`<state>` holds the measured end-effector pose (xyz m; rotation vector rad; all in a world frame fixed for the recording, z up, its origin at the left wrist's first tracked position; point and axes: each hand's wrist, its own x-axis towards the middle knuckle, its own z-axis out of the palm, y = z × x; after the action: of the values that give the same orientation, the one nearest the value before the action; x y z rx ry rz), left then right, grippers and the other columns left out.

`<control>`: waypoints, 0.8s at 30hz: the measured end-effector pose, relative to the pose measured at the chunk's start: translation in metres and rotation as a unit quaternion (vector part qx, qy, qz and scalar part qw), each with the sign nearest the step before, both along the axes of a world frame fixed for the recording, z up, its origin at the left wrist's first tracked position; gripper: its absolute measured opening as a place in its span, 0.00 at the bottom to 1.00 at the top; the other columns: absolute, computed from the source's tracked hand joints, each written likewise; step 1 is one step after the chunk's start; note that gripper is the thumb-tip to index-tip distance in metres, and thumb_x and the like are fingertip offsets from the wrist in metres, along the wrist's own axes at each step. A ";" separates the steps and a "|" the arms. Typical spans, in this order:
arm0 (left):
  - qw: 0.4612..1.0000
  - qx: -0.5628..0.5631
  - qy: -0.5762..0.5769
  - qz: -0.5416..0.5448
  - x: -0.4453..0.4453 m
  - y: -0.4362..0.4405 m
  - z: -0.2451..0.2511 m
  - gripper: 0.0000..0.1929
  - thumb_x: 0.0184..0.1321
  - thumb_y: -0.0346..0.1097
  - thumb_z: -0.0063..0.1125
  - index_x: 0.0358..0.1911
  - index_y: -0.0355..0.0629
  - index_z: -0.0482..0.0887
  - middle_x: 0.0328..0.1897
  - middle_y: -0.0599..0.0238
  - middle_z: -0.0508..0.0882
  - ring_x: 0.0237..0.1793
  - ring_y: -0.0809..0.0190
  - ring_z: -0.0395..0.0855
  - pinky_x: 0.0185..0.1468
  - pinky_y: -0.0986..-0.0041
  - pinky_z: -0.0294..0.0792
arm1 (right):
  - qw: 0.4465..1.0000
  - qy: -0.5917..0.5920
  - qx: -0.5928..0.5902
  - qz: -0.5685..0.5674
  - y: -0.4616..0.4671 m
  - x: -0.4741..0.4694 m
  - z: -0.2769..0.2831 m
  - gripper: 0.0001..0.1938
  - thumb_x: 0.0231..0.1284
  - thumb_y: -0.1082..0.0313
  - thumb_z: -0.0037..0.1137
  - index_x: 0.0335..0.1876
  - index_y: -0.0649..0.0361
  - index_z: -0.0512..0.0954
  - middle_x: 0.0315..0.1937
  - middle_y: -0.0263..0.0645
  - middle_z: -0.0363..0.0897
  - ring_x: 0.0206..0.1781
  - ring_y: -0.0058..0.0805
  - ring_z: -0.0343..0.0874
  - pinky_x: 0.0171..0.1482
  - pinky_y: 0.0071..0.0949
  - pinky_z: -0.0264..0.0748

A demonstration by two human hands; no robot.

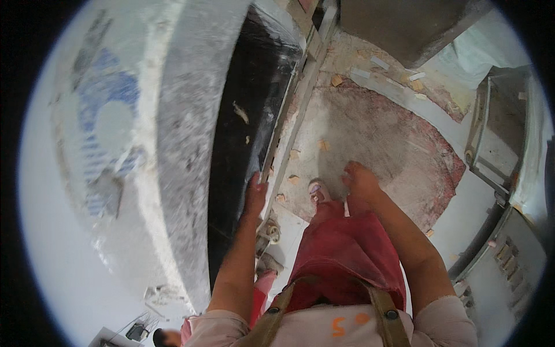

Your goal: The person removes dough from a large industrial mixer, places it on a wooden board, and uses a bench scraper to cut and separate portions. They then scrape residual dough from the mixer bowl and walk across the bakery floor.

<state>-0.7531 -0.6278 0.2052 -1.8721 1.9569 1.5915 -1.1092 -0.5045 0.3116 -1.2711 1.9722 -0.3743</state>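
My left hand [256, 195] is at the near edge of a long black-surfaced trough or table [243, 130]; its fingers touch or almost touch the metal rim, and the grip is unclear. Two small pale scraps [240, 113] lie on the black surface. My right hand [360, 178] hangs over the floor beside my leg, slightly blurred, its fingers curled; nothing plainly shows in it. A worn, reddish-grey mat [377, 139] covers the floor below, with my shoe [316, 191] on it.
Beyond the trough lies a grey, dusty slab [186, 130]. Small tan blocks [337, 80] are scattered on the floor. A metal-framed cart [490, 130] stands at right, a brown panel [403, 26] at the top. A caster wheel [273, 232] and another person [169, 337] are at lower left.
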 end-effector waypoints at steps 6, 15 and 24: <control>0.977 -0.157 -0.016 0.143 -0.043 -0.086 -0.050 0.29 0.67 0.36 0.60 0.71 0.44 0.66 0.57 0.50 0.76 0.47 0.55 0.81 0.54 0.66 0.73 | 0.985 -0.021 -0.155 0.071 -0.125 0.021 -0.059 0.11 0.56 0.66 0.62 0.42 0.62 0.77 0.40 0.50 0.80 0.45 0.52 0.80 0.49 0.46 0.77; 0.919 -0.334 -0.019 0.207 -0.072 -0.101 -0.091 0.07 0.67 0.33 0.58 0.42 0.37 0.81 0.40 0.60 0.79 0.38 0.61 0.77 0.46 0.70 0.71 | 0.908 0.049 -0.390 0.143 -0.281 0.044 -0.124 0.08 0.52 0.66 0.62 0.36 0.57 0.76 0.31 0.40 0.78 0.38 0.41 0.81 0.42 0.41 0.76; 0.861 -0.345 0.148 0.342 -0.073 -0.120 -0.074 0.05 0.65 0.28 0.60 0.42 0.39 0.81 0.39 0.68 0.85 0.40 0.68 0.80 0.48 0.75 0.72 | 0.835 0.068 -0.536 0.100 -0.292 0.049 -0.139 0.08 0.50 0.63 0.63 0.27 0.54 0.76 0.27 0.36 0.77 0.34 0.37 0.80 0.38 0.37 0.72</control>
<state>-0.8258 -0.7483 0.1313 -3.0458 2.3726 1.4455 -1.0605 -0.7961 0.1725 -2.1935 1.6884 -1.4495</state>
